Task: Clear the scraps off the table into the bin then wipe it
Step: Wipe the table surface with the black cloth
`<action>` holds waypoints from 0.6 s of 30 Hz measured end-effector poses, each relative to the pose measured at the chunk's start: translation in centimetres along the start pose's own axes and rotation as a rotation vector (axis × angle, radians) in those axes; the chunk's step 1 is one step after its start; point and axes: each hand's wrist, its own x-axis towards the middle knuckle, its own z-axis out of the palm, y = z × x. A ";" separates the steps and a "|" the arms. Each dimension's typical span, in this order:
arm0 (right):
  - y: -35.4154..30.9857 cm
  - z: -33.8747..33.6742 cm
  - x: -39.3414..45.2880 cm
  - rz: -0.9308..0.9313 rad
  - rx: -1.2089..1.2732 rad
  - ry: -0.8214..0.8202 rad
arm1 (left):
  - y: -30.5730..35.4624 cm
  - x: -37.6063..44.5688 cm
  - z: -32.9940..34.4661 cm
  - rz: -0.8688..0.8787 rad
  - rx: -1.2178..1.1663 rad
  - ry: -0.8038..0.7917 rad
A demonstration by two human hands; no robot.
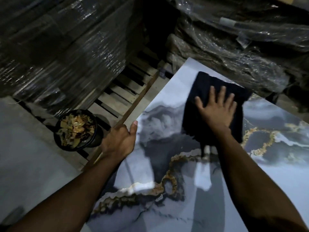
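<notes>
A glossy marble-patterned table top, white, grey and gold-veined, fills the right and lower part of the view. A black cloth lies flat on its far part. My right hand presses on the cloth with the fingers spread and straight. My left hand grips the table's left edge, thumb on top and fingers curled under the rim. A round black bin full of brown and yellow leafy scraps stands on the floor left of the table, just beyond my left hand.
A wooden pallet lies on the floor behind the bin. Tall stacks wrapped in plastic film rise at the left, and plastic-covered bundles crowd the table's far side. Grey concrete floor lies at the lower left.
</notes>
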 end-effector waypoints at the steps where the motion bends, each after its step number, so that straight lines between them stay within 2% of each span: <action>1: 1.2 -0.4 0.5 0.047 0.005 0.008 | 0.3 -0.4 -0.1 -0.011 -0.025 0.001; 4: 1.9 -1.2 3.3 0.097 0.014 0.017 | 0.6 -0.8 -0.4 0.019 -0.042 0.042; 7: -0.6 -1.4 6.4 0.042 -0.008 0.010 | 0.4 -0.6 -0.3 0.030 -0.047 0.069; 13: -7.3 -1.3 10.8 -0.254 -0.101 -0.016 | 0.0 0.0 0.5 0.020 -0.033 0.088; 18: -9.0 -1.0 10.3 -0.518 -0.200 0.007 | 0.2 0.1 0.9 -0.016 -0.061 0.086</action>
